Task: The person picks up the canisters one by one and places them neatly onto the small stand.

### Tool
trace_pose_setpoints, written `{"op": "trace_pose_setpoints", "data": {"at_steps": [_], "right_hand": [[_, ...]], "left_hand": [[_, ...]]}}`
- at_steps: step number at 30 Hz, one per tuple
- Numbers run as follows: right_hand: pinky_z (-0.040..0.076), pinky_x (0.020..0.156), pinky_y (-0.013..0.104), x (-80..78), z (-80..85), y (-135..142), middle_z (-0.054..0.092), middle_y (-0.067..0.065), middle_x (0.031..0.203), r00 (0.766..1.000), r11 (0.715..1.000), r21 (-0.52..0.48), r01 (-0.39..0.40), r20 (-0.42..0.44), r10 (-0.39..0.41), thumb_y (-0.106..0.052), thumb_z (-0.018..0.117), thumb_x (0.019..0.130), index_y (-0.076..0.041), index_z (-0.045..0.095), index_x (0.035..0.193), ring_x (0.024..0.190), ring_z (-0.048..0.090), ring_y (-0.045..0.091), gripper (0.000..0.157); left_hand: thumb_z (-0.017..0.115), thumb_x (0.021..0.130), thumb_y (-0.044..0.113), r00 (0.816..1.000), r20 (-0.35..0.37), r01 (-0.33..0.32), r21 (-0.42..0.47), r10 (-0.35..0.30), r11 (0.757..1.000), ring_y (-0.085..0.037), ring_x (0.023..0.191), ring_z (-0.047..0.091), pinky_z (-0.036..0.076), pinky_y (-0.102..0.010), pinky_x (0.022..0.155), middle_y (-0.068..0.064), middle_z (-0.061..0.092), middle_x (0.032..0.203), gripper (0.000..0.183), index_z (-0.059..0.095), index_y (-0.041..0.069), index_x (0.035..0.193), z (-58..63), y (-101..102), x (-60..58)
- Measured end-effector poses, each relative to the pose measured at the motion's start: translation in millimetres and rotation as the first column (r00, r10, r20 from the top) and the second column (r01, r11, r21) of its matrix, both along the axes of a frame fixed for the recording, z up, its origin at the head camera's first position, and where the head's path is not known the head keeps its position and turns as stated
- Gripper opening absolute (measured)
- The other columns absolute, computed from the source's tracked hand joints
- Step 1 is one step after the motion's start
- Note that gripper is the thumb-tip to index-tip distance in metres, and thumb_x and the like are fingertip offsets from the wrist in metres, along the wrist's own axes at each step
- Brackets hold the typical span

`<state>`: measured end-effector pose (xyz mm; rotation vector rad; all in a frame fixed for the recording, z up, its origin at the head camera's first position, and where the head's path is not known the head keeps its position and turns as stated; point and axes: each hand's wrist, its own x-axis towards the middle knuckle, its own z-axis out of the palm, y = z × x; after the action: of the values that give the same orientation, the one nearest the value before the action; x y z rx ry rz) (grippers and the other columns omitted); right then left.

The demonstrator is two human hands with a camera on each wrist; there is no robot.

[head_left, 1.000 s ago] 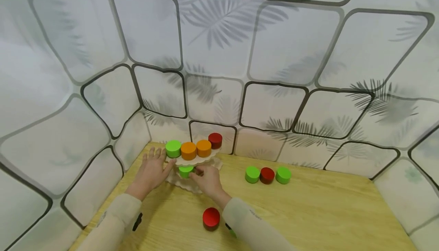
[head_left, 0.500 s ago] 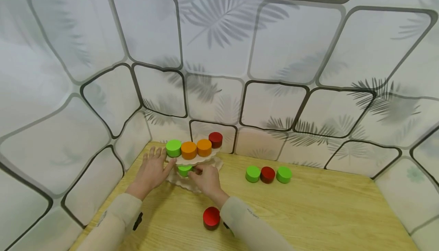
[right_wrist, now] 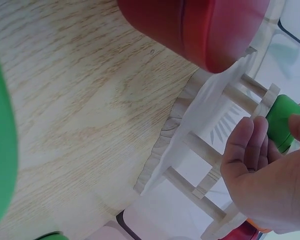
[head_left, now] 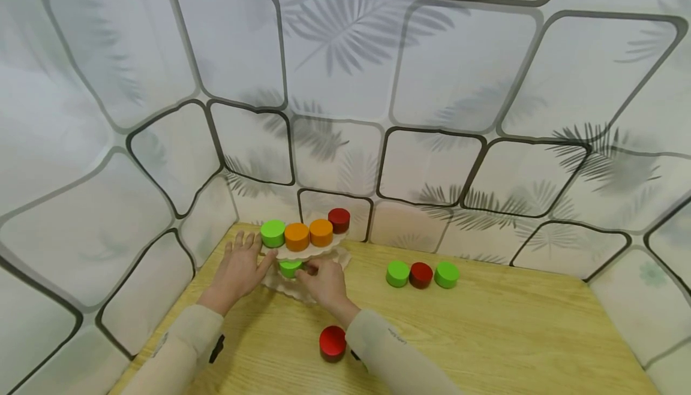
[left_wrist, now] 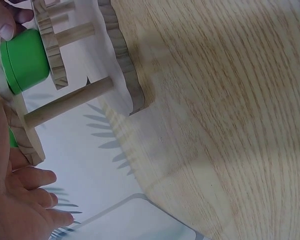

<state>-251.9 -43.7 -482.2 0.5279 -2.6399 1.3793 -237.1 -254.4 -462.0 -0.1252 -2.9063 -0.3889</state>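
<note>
A wooden tiered stand (head_left: 286,290) with scalloped boards and round posts stands in the left corner. On its top shelf sit a green cylinder (head_left: 273,234), two orange cylinders (head_left: 297,238) and a dark red cylinder (head_left: 339,220). Under that shelf, another green cylinder (head_left: 290,268), with a seam around it in the left wrist view, is on the small middle step. My right hand (head_left: 327,286) pinches it between thumb and curled fingers. My left hand (head_left: 241,268) rests at the stand's left end, fingers extended and thumb on the top shelf's edge.
A red cylinder (head_left: 332,343) stands on the wooden table near my right sleeve. Farther right is a row of green (head_left: 397,274), red (head_left: 421,275) and green (head_left: 446,275) cylinders. Patterned walls enclose the table's back and sides.
The held green cylinder and my right hand have shifted slightly back and left, mostly in the first half second. A green piece under my right sleeve is now hidden. My left hand stays put.
</note>
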Motion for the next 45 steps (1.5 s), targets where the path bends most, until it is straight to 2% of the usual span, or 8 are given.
{"op": "trace_pose_setpoints", "data": {"at_steps": [10, 13, 17, 22, 28, 33, 39, 45], "right_hand": [[0.043, 0.063, 0.020, 2.2, 1.0, 5.4, 0.065, 0.000, 0.072, 0.999, 0.999, -0.022, -0.045, -0.003, 0.045, -0.010, 0.079, 0.090, -0.004, 0.078, 0.086, 0.068, 0.049, 0.006, 0.008], [0.047, 0.066, 0.020, 2.4, 1.6, 9.5, 0.068, 0.001, 0.077, 0.998, 0.998, -0.029, -0.060, 0.030, 0.061, -0.011, 0.078, 0.091, -0.004, 0.079, 0.092, 0.072, 0.053, 0.006, 0.007], [0.056, 0.072, 0.024, 3.4, 5.3, 19.7, 0.075, 0.005, 0.093, 0.994, 0.996, -0.044, -0.072, 0.084, 0.075, -0.015, 0.077, 0.094, -0.004, 0.081, 0.108, 0.082, 0.065, 0.011, 0.018], [0.057, 0.075, 0.025, 6.3, 13.5, 37.3, 0.076, 0.005, 0.102, 0.990, 0.995, -0.045, -0.088, 0.108, 0.092, -0.024, 0.075, 0.097, -0.005, 0.080, 0.116, 0.088, 0.067, 0.014, 0.027], [0.058, 0.080, 0.026, 10.3, 19.7, 62.2, 0.077, 0.004, 0.104, 0.988, 0.993, -0.042, -0.109, 0.109, 0.113, -0.027, 0.075, 0.098, -0.006, 0.079, 0.117, 0.093, 0.069, 0.016, 0.029], [0.057, 0.076, 0.026, 14.7, 23.2, 86.4, 0.079, 0.005, 0.106, 0.984, 0.990, -0.026, -0.136, 0.112, 0.138, -0.029, 0.075, 0.098, -0.006, 0.078, 0.115, 0.095, 0.070, 0.019, 0.029], [0.057, 0.081, 0.025, 19.9, 18.5, 115.2, 0.078, 0.005, 0.109, 0.979, 0.987, -0.033, -0.159, 0.123, 0.161, -0.030, 0.075, 0.099, -0.007, 0.077, 0.118, 0.098, 0.070, 0.018, 0.030], [0.057, 0.084, 0.023, 27.4, 8.5, 139.8, 0.078, 0.009, 0.118, 0.960, 0.979, -0.064, -0.191, 0.195, 0.200, -0.031, 0.074, 0.100, -0.008, 0.075, 0.125, 0.105, 0.071, 0.020, 0.034]], "left_hand": [[0.042, 0.113, 0.049, 1.000, 0.002, 0.002, 0.005, -0.002, 1.000, -0.060, 0.153, 0.027, 0.026, -0.075, 0.121, -0.039, 0.042, 0.157, 0.076, 0.039, -0.015, 0.155, -0.7, 0.3, 0.6], [0.041, 0.113, 0.050, 1.000, 0.004, 0.001, 0.004, -0.001, 1.000, -0.060, 0.153, 0.027, 0.026, -0.075, 0.121, -0.039, 0.042, 0.157, 0.077, 0.039, -0.015, 0.155, -0.3, 0.0, 0.7], [0.040, 0.113, 0.049, 1.000, 0.001, 0.002, 0.004, -0.002, 1.000, -0.061, 0.153, 0.027, 0.025, -0.076, 0.121, -0.039, 0.042, 0.157, 0.077, 0.039, -0.015, 0.155, 0.1, -0.2, 0.3], [0.040, 0.113, 0.049, 1.000, 0.005, 0.003, -0.001, -0.003, 1.000, -0.061, 0.152, 0.027, 0.025, -0.075, 0.121, -0.039, 0.041, 0.157, 0.076, 0.039, -0.015, 0.155, 1.2, -0.1, 0.5], [0.040, 0.113, 0.049, 1.000, 0.001, 0.006, -0.006, -0.006, 1.000, -0.061, 0.152, 0.027, 0.025, -0.075, 0.121, -0.039, 0.042, 0.157, 0.077, 0.039, -0.015, 0.155, 0.2, -0.7, -0.3], [0.041, 0.113, 0.050, 1.000, 0.004, 0.008, 0.002, -0.008, 1.000, -0.061, 0.153, 0.026, 0.024, -0.076, 0.121, -0.039, 0.041, 0.158, 0.077, 0.039, -0.014, 0.155, 0.1, -1.9, 0.1], [0.039, 0.113, 0.051, 1.000, 0.022, 0.008, 0.001, -0.008, 1.000, -0.061, 0.153, 0.023, 0.022, -0.075, 0.122, -0.040, 0.038, 0.159, 0.078, 0.037, -0.015, 0.156, 0.1, -1.7, -0.1], [0.038, 0.113, 0.051, 1.000, 0.030, 0.005, 0.015, -0.005, 1.000, -0.061, 0.154, 0.021, 0.021, -0.075, 0.123, -0.040, 0.037, 0.159, 0.079, 0.036, -0.015, 0.156, 1.3, -0.6, -0.2]]}}
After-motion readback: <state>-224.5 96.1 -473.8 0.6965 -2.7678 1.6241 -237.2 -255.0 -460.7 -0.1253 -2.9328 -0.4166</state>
